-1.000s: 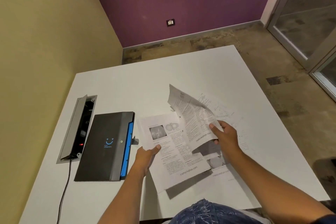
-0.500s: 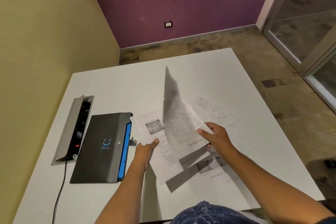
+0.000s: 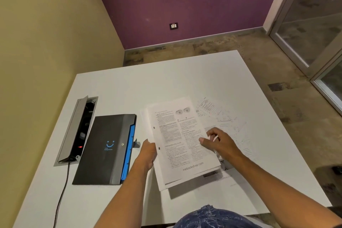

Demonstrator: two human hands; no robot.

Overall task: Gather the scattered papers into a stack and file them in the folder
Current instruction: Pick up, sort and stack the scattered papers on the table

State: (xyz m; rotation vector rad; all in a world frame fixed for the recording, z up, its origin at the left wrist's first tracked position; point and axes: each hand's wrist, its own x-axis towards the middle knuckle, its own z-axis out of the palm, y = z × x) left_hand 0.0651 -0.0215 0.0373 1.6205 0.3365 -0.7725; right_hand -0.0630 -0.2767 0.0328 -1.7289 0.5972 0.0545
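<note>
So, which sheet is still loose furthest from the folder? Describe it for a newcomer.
On the white square table, look right of the stack of printed pages held by the left hand. The faint diagram-printed sheet lies flat beyond the right hand, skewed, with pale line drawings instead of dense text columns.

worktop (image 3: 129,83): white | folder (image 3: 103,150): black, blue edge, blue smiley mark | papers (image 3: 183,142): white, black print, eye drawings | cable (image 3: 61,196): black | walls: purple, olive-yellow | floor: mottled brown | garment (image 3: 212,216): blue, pale pattern
</note>
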